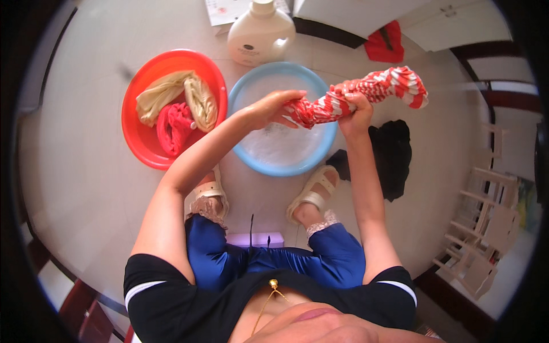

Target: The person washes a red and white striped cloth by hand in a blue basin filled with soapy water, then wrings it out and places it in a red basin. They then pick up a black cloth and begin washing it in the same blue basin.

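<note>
A red-and-white patterned cloth [332, 107], twisted into a rope, stretches between my two hands over the right side of a light blue basin [281, 170]. My left hand [274, 109] grips its left end, and my right hand [357, 109] is closed around its middle. Beyond my right hand the cloth's free end bends off to the right. Whitish, sudsy water [283, 143] fills the basin. To its left stands a red basin [128, 124] holding a twisted beige cloth [163, 94] and a bright red cloth [173, 128].
A large cream detergent jug [261, 36] stands behind the blue basin. Dark cloth [390, 158] lies on the tiled floor at right, and a red item [385, 43] lies by the cabinet [459, 21]. My sandalled feet flank the blue basin's near side. A wooden rack [480, 231] stands far right.
</note>
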The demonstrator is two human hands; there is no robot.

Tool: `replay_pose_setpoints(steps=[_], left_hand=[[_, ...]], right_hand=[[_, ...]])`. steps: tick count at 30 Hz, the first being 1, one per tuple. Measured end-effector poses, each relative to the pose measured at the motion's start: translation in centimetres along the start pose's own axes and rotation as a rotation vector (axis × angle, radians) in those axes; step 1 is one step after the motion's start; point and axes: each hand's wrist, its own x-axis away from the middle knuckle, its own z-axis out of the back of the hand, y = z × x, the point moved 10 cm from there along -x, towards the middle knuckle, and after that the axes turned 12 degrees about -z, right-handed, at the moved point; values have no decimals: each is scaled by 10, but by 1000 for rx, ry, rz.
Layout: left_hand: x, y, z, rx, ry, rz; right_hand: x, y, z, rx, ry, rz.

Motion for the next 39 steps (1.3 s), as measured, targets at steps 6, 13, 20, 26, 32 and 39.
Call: replay_pose_setpoints(steps=[6, 13, 20, 26, 32, 39], left_hand=[[-3, 18, 4, -184, 25, -125], [14, 18, -68, -325, -178, -319], [43, 53, -83, -1452, 238, -869], [42, 46, -88, -2167, 43, -670], [44, 74, -73, -1536, 95, -781], [46, 96, -46, -863, 93, -686]], right_hand=[[-3, 5, -3, -367, -154, -52], [-3, 2, -20, -281, -98, 3], [-12, 8, 8, -418, 82, -10], [-1, -11, 12, -123, 199, 63], [4, -20, -23, 303, 171, 165], [8, 13, -70, 156, -40, -61]])
